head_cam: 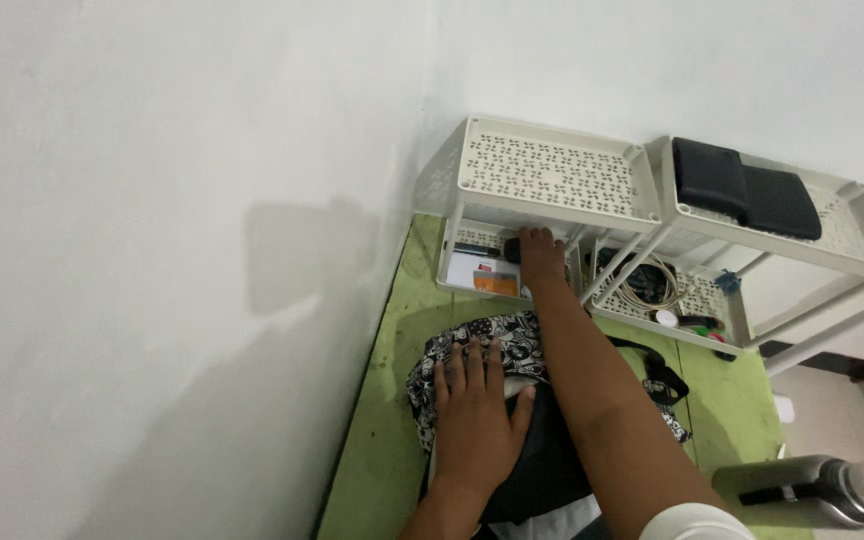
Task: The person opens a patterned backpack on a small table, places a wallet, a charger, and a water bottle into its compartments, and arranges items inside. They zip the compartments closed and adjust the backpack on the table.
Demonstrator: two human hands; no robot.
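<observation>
Head camera, looking down: a person kneels in a white-walled corner, both arms stretched over a green mat [392, 400] toward two white plastic shelf racks with perforated trays. Largest in the scene are the racks themselves: the left rack [552, 170] has a bare top tray, while the right rack [852, 225] carries two flat black cushioned pads [742, 185] side by side on its upper level. Below the racks, on the mat, lies a soft black bag with a black-and-white patterned cloth panel [497, 335]; the left hand [477, 415] rests flat on it, fingers spread wide, holding nothing, apparently pinning it in place. The right hand [540, 255] reaches into the lower tray of the left rack, fingers curled over a small dark object [512, 250] (whether it is truly gripped cannot be told from this angle). The step in hand looks like taking something from, or setting it into, that lower tray; the next move would call for a clean lift clear of the tray's rim and the slanted white struts beside the wrist. Next to the hand lie flat cards or packets in white and orange [487, 275]. The right rack's lower tray holds coiled cables [642, 285]. A brushed-metal flask [812, 490] lies at lower right.
</observation>
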